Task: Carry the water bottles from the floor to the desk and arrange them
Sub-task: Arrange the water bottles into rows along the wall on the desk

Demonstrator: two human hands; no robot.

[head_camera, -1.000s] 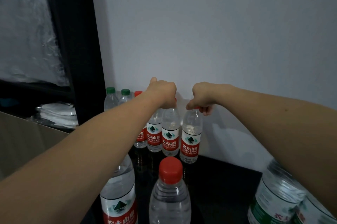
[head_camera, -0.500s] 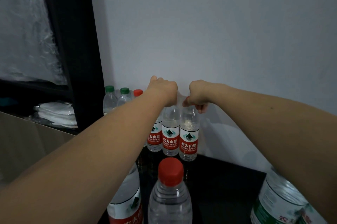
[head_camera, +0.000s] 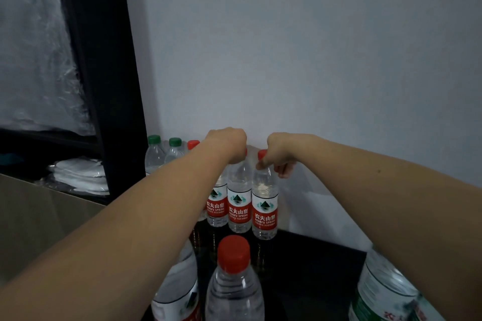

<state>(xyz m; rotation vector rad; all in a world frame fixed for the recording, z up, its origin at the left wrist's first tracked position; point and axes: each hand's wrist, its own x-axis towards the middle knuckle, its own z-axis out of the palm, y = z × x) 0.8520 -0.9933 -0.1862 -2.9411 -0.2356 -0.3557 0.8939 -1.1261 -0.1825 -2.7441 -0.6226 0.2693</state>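
Both grips clench red caps: left hand (head_camera: 229, 144) and right hand (head_camera: 277, 155) on clear, full plastic water bottles (head_camera: 264, 206); heavy, slick-walled, best taken at the neck.

1. Two forearms enter from the lower corners, both bare from the frame edge to the wrist; no sleeve or cuff shows on either.
2. The left hand (head_camera: 229, 144) wears no glove, ring or band that can be seen; its wrist carries no watch or strap.
3. The right hand (head_camera: 279, 153) is likewise ungloved, with no jewellery visible on the fingers (head_camera: 284, 172) that show beneath it.
4. The right forearm has one small dark mark on its upper surface, partway between wrist and elbow.
5. Fingernails are too small and dim to describe.
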